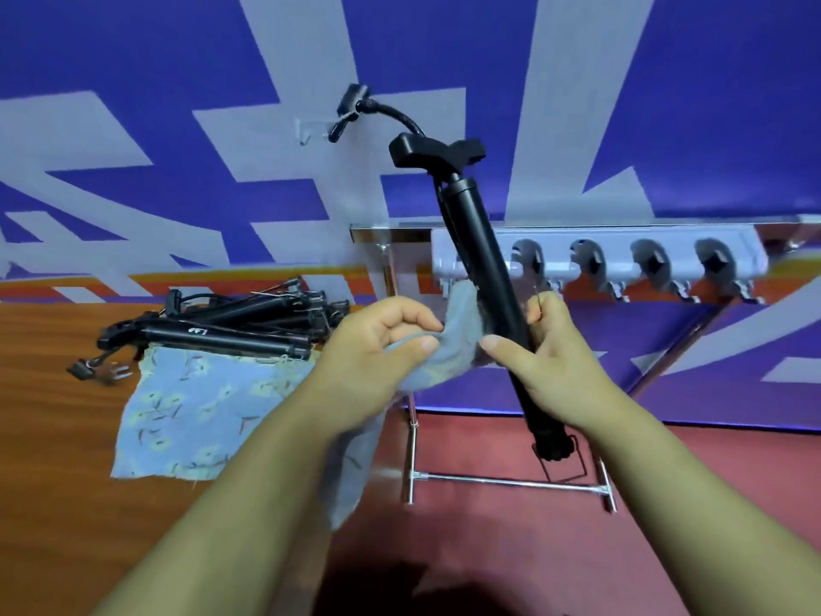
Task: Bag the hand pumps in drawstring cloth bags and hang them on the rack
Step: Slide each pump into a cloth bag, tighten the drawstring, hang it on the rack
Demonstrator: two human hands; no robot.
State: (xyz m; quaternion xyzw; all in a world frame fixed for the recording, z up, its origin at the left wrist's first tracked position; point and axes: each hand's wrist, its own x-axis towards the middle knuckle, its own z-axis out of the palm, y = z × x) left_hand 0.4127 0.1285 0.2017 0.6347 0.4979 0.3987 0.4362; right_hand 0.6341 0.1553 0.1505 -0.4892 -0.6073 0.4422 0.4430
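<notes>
the right hand (555, 362) is gripping the hand pump (480, 242) by its barrel, holding it steeply tilted in front of the rack (666, 255), handle up, foot pointing down past the wrist. the left hand (377, 349) is pinching the cloth bag (457, 344) by its gathered edge, just left of the barrel; the mouth is likely needing to reach the foot, below both hands.

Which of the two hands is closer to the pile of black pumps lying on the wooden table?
Left. The left hand, pinching the blue bag, is just right of the pile; the right hand, gripping the held pump, is farther right.
</notes>
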